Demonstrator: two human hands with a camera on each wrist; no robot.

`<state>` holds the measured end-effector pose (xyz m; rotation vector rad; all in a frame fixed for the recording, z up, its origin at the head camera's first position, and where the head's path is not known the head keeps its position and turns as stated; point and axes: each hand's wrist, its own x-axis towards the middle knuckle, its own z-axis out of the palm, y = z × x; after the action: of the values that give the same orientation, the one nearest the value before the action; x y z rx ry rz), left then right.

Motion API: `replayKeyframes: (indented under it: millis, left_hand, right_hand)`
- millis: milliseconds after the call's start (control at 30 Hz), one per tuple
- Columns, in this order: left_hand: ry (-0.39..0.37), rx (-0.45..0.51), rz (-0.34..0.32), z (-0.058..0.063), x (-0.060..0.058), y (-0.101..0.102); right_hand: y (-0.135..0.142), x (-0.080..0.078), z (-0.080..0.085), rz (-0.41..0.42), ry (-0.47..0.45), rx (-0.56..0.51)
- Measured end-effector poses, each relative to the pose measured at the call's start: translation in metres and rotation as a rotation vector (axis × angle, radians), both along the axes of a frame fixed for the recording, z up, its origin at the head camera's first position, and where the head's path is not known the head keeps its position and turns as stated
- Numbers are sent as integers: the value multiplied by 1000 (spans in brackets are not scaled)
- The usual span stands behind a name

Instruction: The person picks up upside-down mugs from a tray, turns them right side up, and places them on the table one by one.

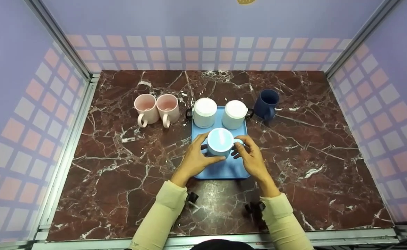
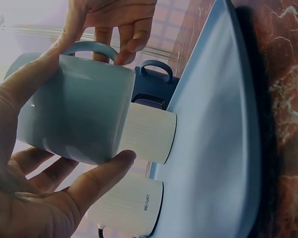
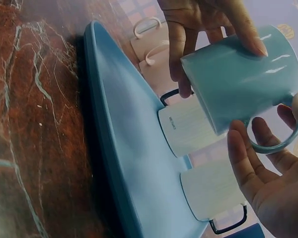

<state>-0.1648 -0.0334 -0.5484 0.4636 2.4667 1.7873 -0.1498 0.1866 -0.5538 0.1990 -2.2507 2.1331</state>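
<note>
A glossy light blue mug [image 1: 220, 143] is held over the blue tray [image 1: 222, 172], its closed base facing up. My left hand [image 1: 197, 158] grips the mug's body from the left, the thumb along the near side and the fingers behind. On the right, my right hand [image 1: 253, 159] pinches the mug's handle [image 3: 275, 147] between thumb and fingers. Two white mugs stand upside down on the far half of the tray, the left one [image 1: 204, 114] and the right one [image 1: 234, 116]. Their black handles point outward, and their dark rims lie on the tray.
Two pale pink mugs, one [image 1: 146, 109] beside the other [image 1: 168, 109], stand upright left of the tray with handles toward me. A dark blue mug [image 1: 266, 104] stands upright at the right. Tiled partition walls enclose the marbled tabletop [image 1: 120, 180] at the back and both sides.
</note>
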Motion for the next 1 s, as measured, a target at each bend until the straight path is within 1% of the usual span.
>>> replayKeyframes:
  millis: [200,367,667,800,1000]
  left_hand:
    - [16,-30,-26,-3,0,-1]
    - [54,-89,-49,-5,1,-5]
    - [206,-220,-113,-9,-1,-9]
    - [279,-273,-113,-11,-3,-10]
    - [372,-341,-109,-12,-2,-8]
  right_hand:
    - [-2,1,0,-39,24,-38]
    - [-1,1,-1,-55,54,-47]
    - [-1,2,1,-74,65,-57]
    - [0,2,1,-82,49,-66]
    - [0,2,0,-88,30,-53]
